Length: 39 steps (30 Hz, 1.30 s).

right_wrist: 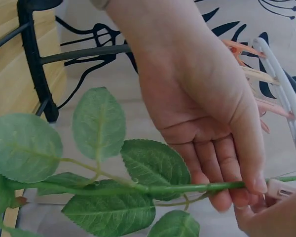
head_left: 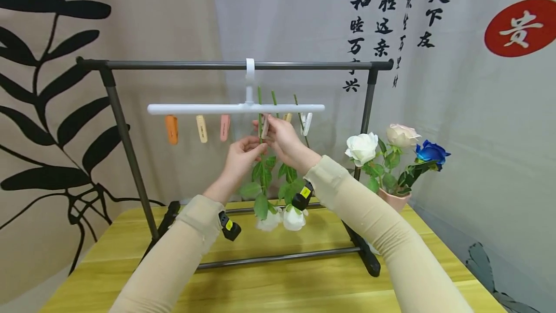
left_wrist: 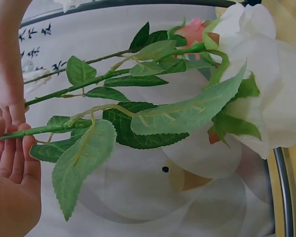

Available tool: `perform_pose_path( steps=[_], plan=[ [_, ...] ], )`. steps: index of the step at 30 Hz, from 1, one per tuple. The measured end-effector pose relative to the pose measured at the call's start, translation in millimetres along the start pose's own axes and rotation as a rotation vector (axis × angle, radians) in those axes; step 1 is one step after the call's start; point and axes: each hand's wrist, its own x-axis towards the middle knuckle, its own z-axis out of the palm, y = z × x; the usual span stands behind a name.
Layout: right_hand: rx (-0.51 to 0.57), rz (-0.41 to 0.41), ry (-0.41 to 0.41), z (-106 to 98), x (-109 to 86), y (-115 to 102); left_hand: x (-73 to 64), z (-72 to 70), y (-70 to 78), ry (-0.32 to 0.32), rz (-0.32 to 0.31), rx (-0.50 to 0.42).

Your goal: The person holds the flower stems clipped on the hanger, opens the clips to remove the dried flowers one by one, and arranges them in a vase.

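Observation:
My left hand [head_left: 241, 156] pinches the green stem [left_wrist: 39, 130] of an upside-down artificial white rose [head_left: 269, 220] between thumb and fingers. Just above it, my right hand [head_left: 286, 141] grips a pale pink clip [head_left: 265, 127] on the white hanger [head_left: 200, 109]. The stem runs up alongside this clip, its tip rising above the hanger bar; fingers hide whether the clip's jaws are around it. A second white rose [head_left: 295, 219] hangs head down to the right. Another dark stem [head_left: 300, 115] passes by the white clip [head_left: 306, 123] at the hanger's right end.
The hanger hooks over a dark metal rack [head_left: 173, 65] standing on a wooden table [head_left: 243, 289]. Orange [head_left: 171, 129], cream [head_left: 201, 128] and pink clips [head_left: 224, 127] hang on the left. A pink pot [head_left: 396, 200] with white, cream and blue roses stands at the right.

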Motion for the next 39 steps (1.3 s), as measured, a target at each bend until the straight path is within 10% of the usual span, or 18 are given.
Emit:
perform_pose_path(
  steps=[39],
  plan=[
    [-0.059, 0.014, 0.022, -8, -4.9, 20, -19.2, -6.7, -16.5, -0.016, 0.005, 0.021]
  ],
)
